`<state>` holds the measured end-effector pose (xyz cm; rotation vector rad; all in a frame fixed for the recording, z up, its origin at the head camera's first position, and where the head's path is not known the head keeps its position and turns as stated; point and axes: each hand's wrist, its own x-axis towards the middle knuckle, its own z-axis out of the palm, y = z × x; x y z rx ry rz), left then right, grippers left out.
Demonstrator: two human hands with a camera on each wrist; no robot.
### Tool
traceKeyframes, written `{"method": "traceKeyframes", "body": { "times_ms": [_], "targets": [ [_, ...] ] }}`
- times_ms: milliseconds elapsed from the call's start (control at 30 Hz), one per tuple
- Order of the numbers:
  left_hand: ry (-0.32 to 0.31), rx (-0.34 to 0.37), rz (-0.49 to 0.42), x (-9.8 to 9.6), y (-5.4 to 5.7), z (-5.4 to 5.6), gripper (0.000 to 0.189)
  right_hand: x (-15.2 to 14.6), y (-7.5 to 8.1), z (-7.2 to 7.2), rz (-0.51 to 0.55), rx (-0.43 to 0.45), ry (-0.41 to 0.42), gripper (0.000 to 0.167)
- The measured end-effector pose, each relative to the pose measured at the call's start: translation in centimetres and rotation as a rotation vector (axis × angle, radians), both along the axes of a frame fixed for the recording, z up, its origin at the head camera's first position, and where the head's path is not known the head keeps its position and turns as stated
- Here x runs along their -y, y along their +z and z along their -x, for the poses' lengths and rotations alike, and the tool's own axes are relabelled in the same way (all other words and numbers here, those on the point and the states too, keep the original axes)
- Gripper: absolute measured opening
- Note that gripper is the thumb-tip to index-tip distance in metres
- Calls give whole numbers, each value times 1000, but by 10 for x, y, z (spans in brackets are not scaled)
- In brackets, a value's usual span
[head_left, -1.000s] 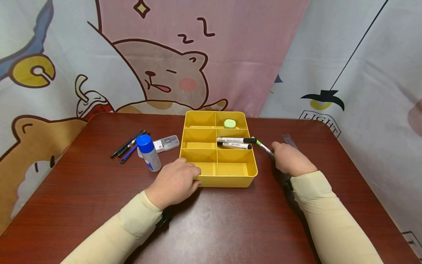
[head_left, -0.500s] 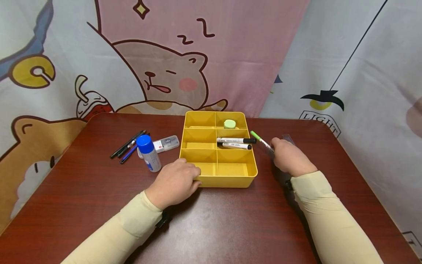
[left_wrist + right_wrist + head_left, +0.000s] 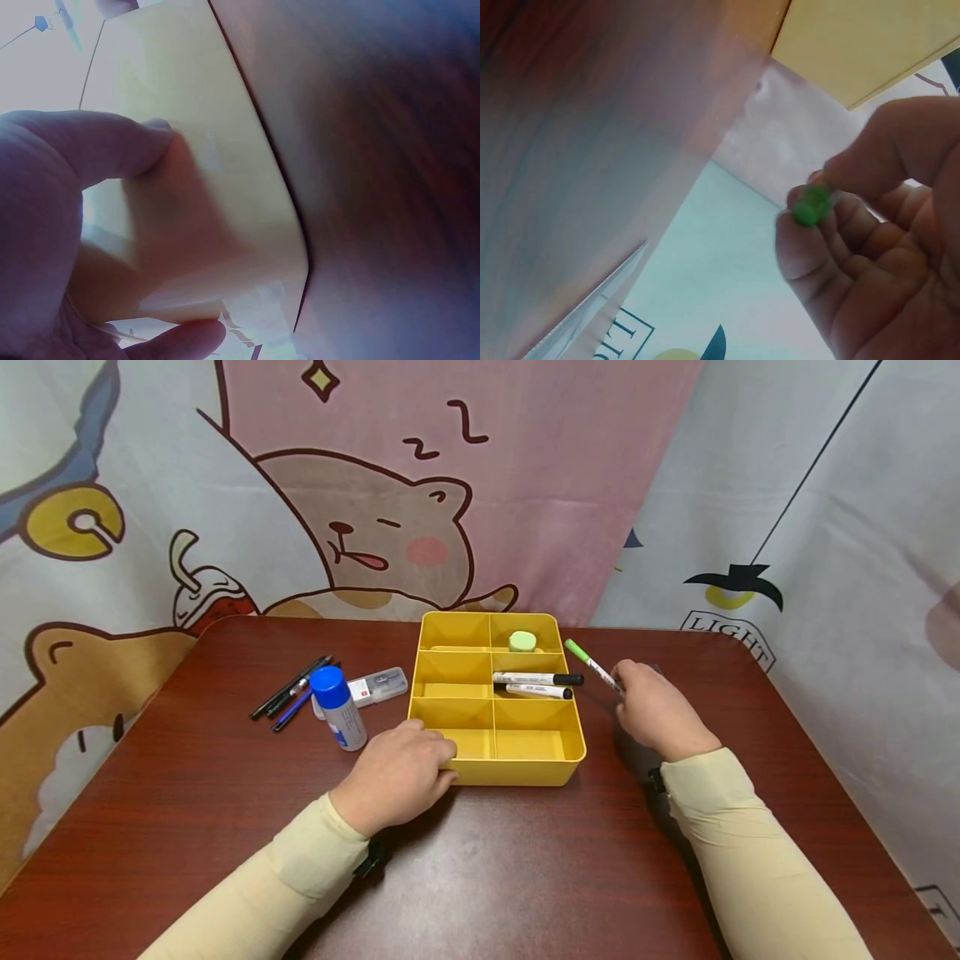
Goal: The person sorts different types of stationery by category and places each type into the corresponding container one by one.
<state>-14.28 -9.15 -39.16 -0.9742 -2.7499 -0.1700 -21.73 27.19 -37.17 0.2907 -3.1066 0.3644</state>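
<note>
A yellow divided storage box [image 3: 517, 773] sits mid-table in the head view. My left hand [image 3: 396, 778] grips its near left corner; in the left wrist view the thumb [image 3: 120, 146] lies along the outer wall. To the right of the box, my right hand [image 3: 663, 710] pinches a white marker [image 3: 592, 667] with a green cap, tilted with the cap up and toward the box. Its green tail end [image 3: 811, 205] pokes out between thumb and fingers in the right wrist view. Two black-capped markers [image 3: 532, 678] lie in the middle right compartment, their caps over the rim.
A light green rounded item [image 3: 522, 642] sits in the back right compartment. Left of the box stand a blue-capped bottle [image 3: 341, 710], a clear case [image 3: 381, 686] and several pens [image 3: 288, 693]. A clear ruler [image 3: 585, 307] lies beyond my right hand, mostly hidden in the head view.
The marker in my right hand has swung its green cap upward, and that hand has shifted slightly up and left, covering more of the ruler. My left hand stays put on the box.
</note>
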Motion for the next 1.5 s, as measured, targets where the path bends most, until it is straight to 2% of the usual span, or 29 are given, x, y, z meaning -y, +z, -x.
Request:
{"method": "traceKeyframes", "body": {
  "times_ms": [267,600,1000,1333,1500],
  "targets": [
    [-6,4,-3,1,0,0,25,3,4,-1,64,-48,-9,28],
    [3,4,-1,1,0,-1,24,9,20,-9,123,-66,10,28],
    [-2,-16,-5,1,-2,-1,27,18,58,-16,44,-17,69,31],
    [-1,-16,-2,0,0,-1,26,26,94,-27,-28,-20,100,41],
    [0,-12,-5,0,0,-1,26,31,101,-34,-62,-13,116,40]
  ]
}}
